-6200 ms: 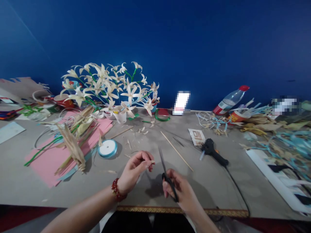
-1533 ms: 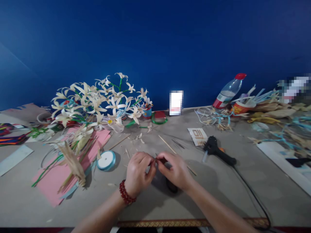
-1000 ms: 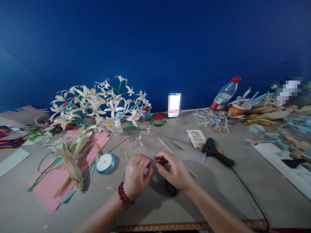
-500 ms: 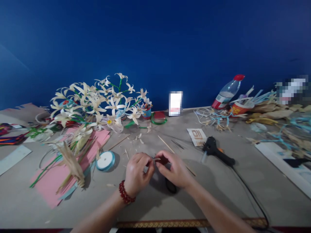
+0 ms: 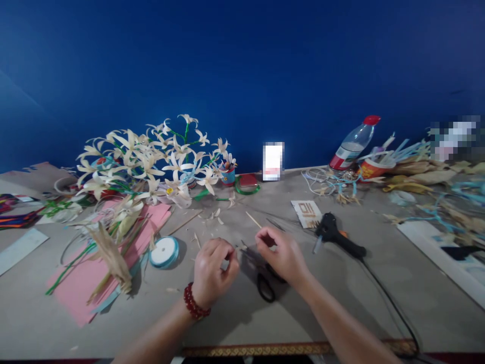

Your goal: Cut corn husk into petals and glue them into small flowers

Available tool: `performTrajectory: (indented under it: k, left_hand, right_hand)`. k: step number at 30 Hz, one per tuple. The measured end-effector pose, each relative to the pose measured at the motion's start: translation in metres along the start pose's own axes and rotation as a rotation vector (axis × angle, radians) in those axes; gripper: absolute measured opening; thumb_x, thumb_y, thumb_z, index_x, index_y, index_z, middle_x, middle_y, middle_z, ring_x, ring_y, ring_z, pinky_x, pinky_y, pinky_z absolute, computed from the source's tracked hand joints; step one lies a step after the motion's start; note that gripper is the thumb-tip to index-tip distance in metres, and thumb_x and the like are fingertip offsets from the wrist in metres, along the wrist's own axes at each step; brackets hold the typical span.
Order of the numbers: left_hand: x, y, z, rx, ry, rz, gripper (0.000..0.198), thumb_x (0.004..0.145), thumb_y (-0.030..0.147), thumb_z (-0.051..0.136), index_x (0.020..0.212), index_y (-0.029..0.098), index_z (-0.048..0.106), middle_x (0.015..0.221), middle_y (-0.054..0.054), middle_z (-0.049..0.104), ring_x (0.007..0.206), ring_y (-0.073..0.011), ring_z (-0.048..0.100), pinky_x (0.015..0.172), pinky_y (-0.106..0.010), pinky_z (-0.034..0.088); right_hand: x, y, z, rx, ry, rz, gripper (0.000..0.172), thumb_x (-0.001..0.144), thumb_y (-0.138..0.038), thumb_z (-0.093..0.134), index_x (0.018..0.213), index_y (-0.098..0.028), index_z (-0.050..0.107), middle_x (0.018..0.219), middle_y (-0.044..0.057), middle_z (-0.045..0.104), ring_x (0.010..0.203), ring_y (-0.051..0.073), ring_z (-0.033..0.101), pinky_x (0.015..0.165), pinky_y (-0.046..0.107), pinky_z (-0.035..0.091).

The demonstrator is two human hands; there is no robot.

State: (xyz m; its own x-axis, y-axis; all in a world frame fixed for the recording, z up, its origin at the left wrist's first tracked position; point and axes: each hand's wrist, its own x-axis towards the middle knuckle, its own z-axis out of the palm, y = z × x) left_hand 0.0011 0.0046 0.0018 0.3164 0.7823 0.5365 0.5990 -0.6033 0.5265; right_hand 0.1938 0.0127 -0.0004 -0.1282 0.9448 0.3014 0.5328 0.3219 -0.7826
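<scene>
near the front edge of the table (image 5: 341, 313), just left of its middle, my left hand (image 5: 214, 270) is curled tight, thumb and forefinger pinching a sliver (image 5: 238, 248). my right hand (image 5: 282, 255) sits just beside it, fingertips bunched over the wooden stick (image 5: 251, 219); i cannot tell whether it grips anything. i judge the sliver could slip from so small a pinch and vanish among the pale scraps (image 5: 217, 215) scattered further back. the scissors (image 5: 264, 285) lie between the hands, partly under the right one, and a dropped wrist could catch the blades. the sliver looks pale, thin, dry and very short, barely showing past the fingertips.
</scene>
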Motion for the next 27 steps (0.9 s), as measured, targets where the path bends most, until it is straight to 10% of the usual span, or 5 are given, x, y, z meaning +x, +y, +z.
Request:
performTrajectory:
  k: [6,27]
  left_hand:
    - [0.001,0.003,0.002,0.011,-0.026,0.031,0.013,0.083,0.012,0.050,0.073,0.019,0.050,0.071,-0.005,0.058,0.070,-0.0190,0.052,0.067,-0.032,0.041]
    - [-0.001,0.000,0.002,0.007,-0.024,0.008,0.014,0.082,0.011,0.050,0.070,0.019,0.049,0.069,-0.004,0.057,0.070,-0.0183,0.051,0.067,-0.031,0.040]
  right_hand:
    - [-0.004,-0.014,0.011,0.117,-0.168,-0.028,0.005,0.083,-0.019,0.054,0.087,-0.020,0.057,0.075,0.000,0.064,0.068,0.015,0.060,0.063,0.024,0.044]
    - [-0.003,-0.002,0.007,-0.138,-0.036,-0.021,0.007,0.082,-0.018,0.053,0.078,-0.022,0.056,0.066,-0.002,0.061,0.063,0.015,0.057,0.060,0.024,0.040]
